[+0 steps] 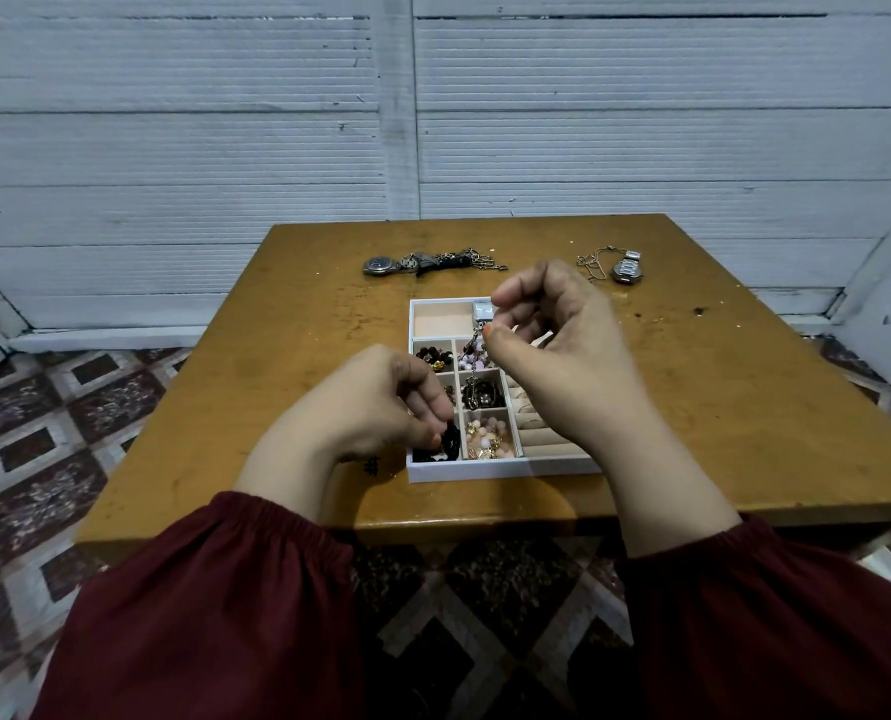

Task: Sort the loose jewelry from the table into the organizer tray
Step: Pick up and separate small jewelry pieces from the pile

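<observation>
Setting: a white ribbed wall stands behind a brown table (692, 407), with patterned floor around it.
Tray: the white organizer tray (485, 472) lies directly under both hands, and its small compartments hold beads and charms.
Right hand (562, 345): thumb and forefinger are pressed together, pinching the top of a dangling chain (474, 366).
Chain's place: it hangs straight below those fingers (505, 350) over the tray's middle compartments. Whether its lower end touches the contents I cannot tell.
Left hand (375, 402): the fingers (433, 407) are curled and clamped on a black beaded piece (448, 439).
Beaded piece's place: it sits just below the left fingertips, at the tray's nearest left compartment.
Loose jewelry: a watch cluster (381, 265) lies well beyond the left fingers. A thin chain (591, 259) and a second watch (627, 270) lie just beyond the right fingers. A small dark piece (372, 465) lies on the table beside the left wrist.
Step in hand: probably settling two pieces into compartments, with the task well along but not done.
Next move: likely lowering the chain slowly so it coils inside one compartment without snagging its neighbours, then parting the fingers.
</observation>
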`<state>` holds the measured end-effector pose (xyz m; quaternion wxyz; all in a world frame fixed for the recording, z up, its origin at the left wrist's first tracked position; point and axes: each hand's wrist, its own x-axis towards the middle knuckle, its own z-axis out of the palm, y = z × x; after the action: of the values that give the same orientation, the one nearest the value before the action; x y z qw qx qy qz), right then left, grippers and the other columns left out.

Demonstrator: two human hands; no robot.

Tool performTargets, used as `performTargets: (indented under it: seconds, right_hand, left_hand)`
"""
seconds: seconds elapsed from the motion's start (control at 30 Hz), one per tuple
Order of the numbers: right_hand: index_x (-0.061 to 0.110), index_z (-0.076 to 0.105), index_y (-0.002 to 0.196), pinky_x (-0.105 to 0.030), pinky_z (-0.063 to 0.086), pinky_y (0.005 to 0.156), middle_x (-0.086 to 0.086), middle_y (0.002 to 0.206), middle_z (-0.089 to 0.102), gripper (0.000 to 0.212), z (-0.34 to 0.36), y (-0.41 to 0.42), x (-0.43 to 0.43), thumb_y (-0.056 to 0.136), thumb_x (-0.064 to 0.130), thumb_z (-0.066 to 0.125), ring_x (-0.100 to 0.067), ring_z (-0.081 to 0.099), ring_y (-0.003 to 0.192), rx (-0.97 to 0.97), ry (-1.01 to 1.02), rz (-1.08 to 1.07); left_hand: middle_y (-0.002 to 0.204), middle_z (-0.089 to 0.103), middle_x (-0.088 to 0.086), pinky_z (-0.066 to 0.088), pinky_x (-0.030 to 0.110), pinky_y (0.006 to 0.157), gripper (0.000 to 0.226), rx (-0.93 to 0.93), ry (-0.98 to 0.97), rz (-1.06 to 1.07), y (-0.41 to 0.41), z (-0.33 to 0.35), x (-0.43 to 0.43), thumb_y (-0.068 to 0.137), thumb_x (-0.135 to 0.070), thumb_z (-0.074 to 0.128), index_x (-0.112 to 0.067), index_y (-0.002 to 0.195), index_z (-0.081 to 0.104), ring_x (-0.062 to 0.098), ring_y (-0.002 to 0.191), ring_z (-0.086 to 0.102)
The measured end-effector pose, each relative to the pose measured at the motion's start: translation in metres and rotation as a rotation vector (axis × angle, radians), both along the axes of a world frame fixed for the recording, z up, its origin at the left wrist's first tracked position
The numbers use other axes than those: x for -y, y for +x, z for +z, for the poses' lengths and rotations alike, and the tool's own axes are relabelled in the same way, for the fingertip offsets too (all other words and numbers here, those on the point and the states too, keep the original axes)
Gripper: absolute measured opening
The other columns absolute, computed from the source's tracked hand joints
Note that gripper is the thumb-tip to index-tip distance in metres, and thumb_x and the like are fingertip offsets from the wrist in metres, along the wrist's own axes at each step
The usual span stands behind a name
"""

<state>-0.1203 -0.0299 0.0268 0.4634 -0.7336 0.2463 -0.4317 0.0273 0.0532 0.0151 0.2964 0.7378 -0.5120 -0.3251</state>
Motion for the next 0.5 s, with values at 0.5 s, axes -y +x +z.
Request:
performTargets:
  seconds: [0.5]
  right_hand:
    - [0.020, 0.056, 0.085, -0.020, 0.042, 0.059, 0.008, 0.074, 0.057, 0.026, -0.001, -0.001, -0.001, 0.080, -0.004, 0.063, -0.011, 0.046, 0.063, -0.005, 0.025, 0.103]
  left_hand:
    - [0.075, 0.064, 0.000, 0.044, 0.007, 0.055, 0.018, -0.099, -0.412, 0.379, 0.017, -0.011, 0.004, 0.080, 0.001, 0.070, -0.016, 0.082, 0.064, -0.001, 0.059, 0.057]
